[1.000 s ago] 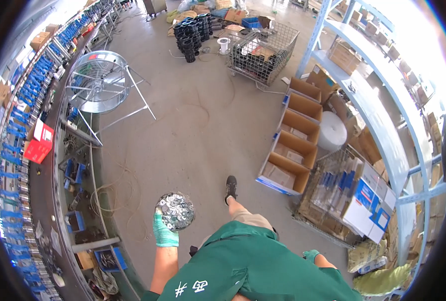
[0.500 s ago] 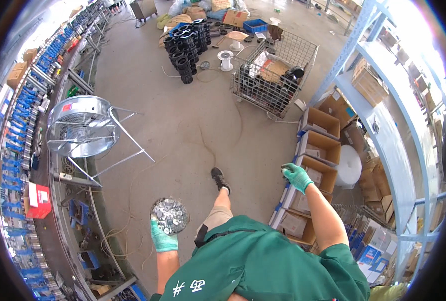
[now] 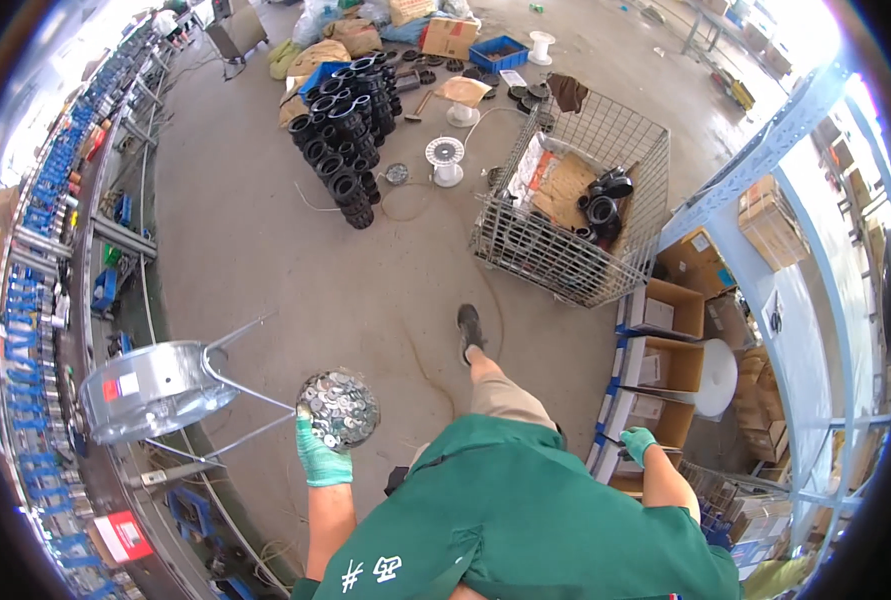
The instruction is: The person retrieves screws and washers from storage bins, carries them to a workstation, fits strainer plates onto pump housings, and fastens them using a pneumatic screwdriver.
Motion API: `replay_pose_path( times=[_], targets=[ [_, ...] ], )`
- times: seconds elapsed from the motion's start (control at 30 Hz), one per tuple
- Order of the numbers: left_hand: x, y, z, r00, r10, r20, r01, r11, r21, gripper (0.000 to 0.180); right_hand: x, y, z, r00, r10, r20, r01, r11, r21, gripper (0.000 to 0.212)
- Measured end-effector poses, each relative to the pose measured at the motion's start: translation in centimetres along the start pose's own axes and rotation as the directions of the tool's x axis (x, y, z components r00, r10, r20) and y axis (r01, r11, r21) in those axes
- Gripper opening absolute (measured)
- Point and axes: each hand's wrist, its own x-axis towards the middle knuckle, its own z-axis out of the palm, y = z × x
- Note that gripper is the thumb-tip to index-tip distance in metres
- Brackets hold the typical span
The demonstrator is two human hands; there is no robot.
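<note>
Evidently, the left hand point(image 3: 322, 460) grasps a round tub point(image 3: 376, 415) of metal washers point(image 3: 337, 406), between seven and eight o'clock.
At four, the right hand point(image 3: 640, 446) has bent fingers near open cardboard boxes point(image 3: 682, 366); whether it grasps anything, I cannot tell. A drum fan point(image 3: 155, 388) stands toward nine, a wire-mesh cage point(image 3: 565, 262) at two, stacked black ring-shaped parts point(image 3: 345, 140) at eleven.

Left hand point(image 3: 325, 460) holds a round container point(image 3: 372, 424) of metal discs point(image 3: 337, 400)
Right hand point(image 3: 640, 445) hangs near open boxes point(image 3: 683, 366); wire cart point(image 3: 565, 256) ahead.
</note>
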Motion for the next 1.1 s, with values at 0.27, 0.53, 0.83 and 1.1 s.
replay_pose_path(
  times=[0.27, 0.53, 0.83, 1.1],
  targets=[
    [15.9, 6.0, 14.3, 1.000, 0.022, -0.002, -0.022, 0.997, 0.071, 0.059, 5.9, -30.1, 6.1, 0.936, -0.331, 0.118, 0.335, 0.942, -0.016, 0.022],
    [31.9, 11.9, 27.1, 0.994, -0.103, 0.033, 0.100, 0.991, 0.085, 0.055, 6.3, -60.3, 8.4, 0.754, -0.655, -0.052, 0.652, 0.756, -0.059, 0.028],
    [54.1, 12.8, 42.1, 0.940, -0.277, 0.200, 0.180, 0.899, 0.399, 0.057, 8.5, -57.5, 14.0, 0.953, -0.165, -0.255, 0.235, 0.934, 0.271, 0.029],
    [63.9, 8.9, 60.9, 0.811, -0.448, 0.375, 0.128, 0.762, 0.634, 0.049, 3.9, -57.1, 21.4, 0.972, 0.056, -0.227, 0.120, 0.711, 0.693, 0.031]
  ],
)
